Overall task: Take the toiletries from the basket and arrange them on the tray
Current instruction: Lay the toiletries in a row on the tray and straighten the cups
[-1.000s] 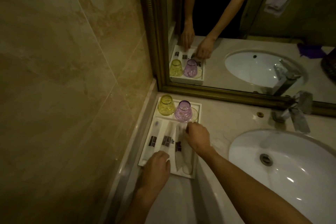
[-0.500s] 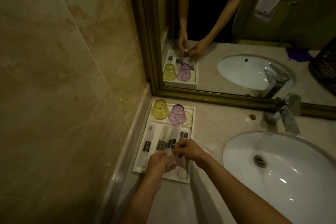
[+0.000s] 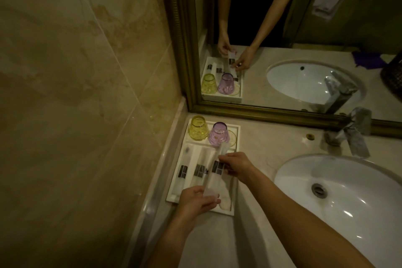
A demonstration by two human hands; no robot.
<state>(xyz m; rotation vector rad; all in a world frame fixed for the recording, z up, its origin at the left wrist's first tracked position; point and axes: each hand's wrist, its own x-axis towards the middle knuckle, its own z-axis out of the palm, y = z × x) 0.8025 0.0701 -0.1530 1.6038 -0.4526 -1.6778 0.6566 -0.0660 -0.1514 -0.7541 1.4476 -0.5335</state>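
Note:
A white tray (image 3: 237, 135) lies on the counter against the left wall. At its far end stand a yellow glass (image 3: 197, 127) and a purple glass (image 3: 218, 133), both upside down. Frosted toiletry packets with dark labels lie side by side in it, one at the left (image 3: 184, 167) and one beside it (image 3: 200, 166). Both hands hold another long frosted packet (image 3: 214, 169) tilted over the tray: my left hand (image 3: 195, 202) grips its near end, my right hand (image 3: 236, 166) pinches it near the label. The dark basket (image 3: 392, 78) shows only in the mirror, far right.
A white oval sink (image 3: 339, 198) fills the counter to the right, with a chrome faucet (image 3: 350, 135) behind it. A gold-framed mirror (image 3: 187, 50) rises just behind the tray. A marble wall (image 3: 76, 93) closes the left side.
My hands came together over the tray, took hold of one frosted packet and lifted it at a tilt. The view shifted slightly rightward.

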